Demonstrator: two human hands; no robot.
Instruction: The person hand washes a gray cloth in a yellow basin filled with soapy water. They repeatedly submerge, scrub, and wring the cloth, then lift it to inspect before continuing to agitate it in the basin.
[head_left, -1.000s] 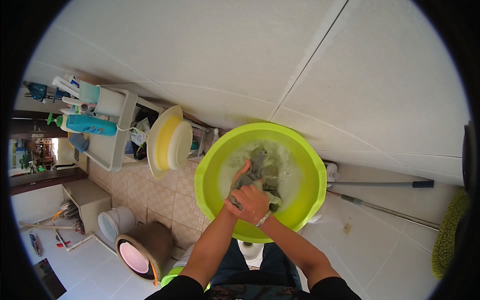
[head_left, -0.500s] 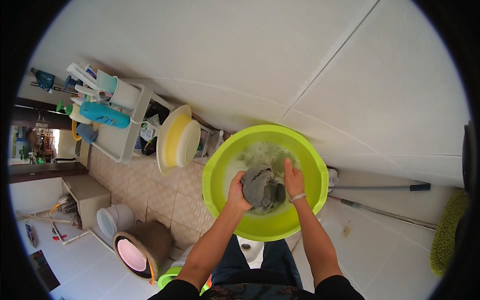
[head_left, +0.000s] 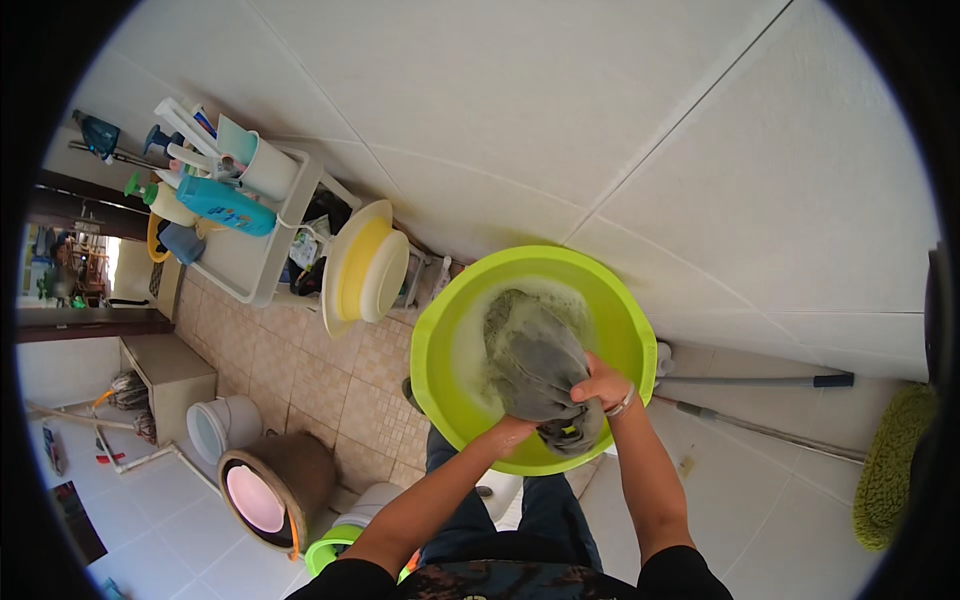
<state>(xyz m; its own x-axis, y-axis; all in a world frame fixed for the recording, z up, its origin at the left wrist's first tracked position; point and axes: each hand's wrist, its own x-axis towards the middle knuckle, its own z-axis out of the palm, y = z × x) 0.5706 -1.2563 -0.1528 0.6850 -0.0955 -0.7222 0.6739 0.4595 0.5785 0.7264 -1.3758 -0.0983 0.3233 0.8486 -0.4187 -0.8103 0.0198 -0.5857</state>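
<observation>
A wet grey cloth [head_left: 535, 345] lies stretched out in the lime-green basin [head_left: 430, 390], its far end in foamy water [head_left: 470, 345]. At the cloth's near right edge my right hand [head_left: 605, 387] is closed, thumb on top of the fabric. My left hand [head_left: 512, 432] grips the near left side from below; most of its fingers are hidden under the cloth. A bunched dark end of the cloth hangs between both hands, close to the basin's near rim. A light band circles my right wrist.
At the left stands a white rack [head_left: 265, 275] with bottles and a cup. A yellow-and-white basin [head_left: 365, 270] leans beside it. Nearer are a white bucket [head_left: 225, 428] and a brown barrel [head_left: 310, 465]. Poles [head_left: 760, 432] and a green mop head [head_left: 893, 465] lie at the right.
The cloth, bunched up before, is now spread away from me across the water. My right hand, then apart from it with the thumb up, has come nearer and grips it. My left hand moved nearer and right.
</observation>
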